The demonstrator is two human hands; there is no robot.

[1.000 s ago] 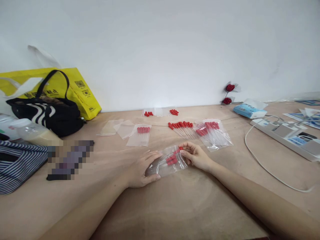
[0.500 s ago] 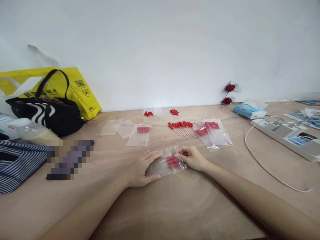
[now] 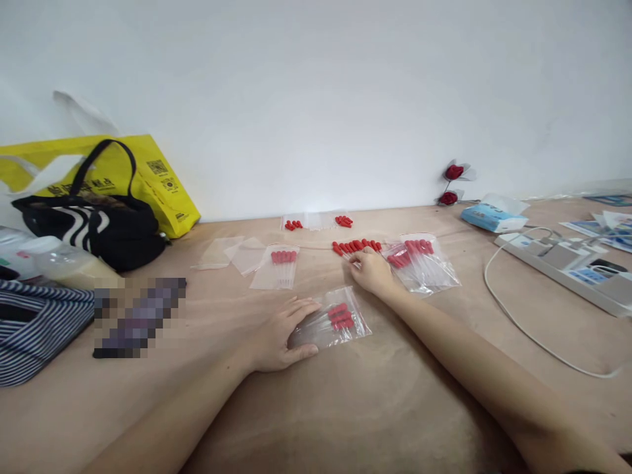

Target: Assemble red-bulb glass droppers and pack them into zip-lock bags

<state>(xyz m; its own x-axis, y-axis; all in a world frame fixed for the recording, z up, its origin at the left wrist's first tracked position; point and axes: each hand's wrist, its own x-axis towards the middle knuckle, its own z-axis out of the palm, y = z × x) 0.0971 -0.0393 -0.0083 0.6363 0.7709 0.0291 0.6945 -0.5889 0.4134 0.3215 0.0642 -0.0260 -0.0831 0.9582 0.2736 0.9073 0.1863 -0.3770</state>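
My left hand (image 3: 286, 334) lies on the left end of a clear zip bag (image 3: 320, 337), its fingers and thumb spread. Inside that bag are several droppers with red bulbs (image 3: 340, 316), their thin stems pointing left under the hand. Farther back, my right hand (image 3: 370, 271) is bent over a row of loose red-bulbed droppers (image 3: 356, 245). Its fingertips are pinched at the stems near the left of the row; the grip itself is partly hidden. Just right of it lies another filled clear bag (image 3: 432, 280), with red bulbs at its upper end.
A bag with several droppers (image 3: 284, 257) lies beside flat clear bags (image 3: 217, 253). Red bulbs (image 3: 344, 221) lie by the wall. A yellow bag (image 3: 165, 178) and black bag (image 3: 123, 230) stand left. Tissues (image 3: 486, 216) and a power strip (image 3: 567, 270) with a cable are right.
My right hand has let go of the zip bag's right edge and moved away to the row of loose droppers. My left hand stays on the bag.
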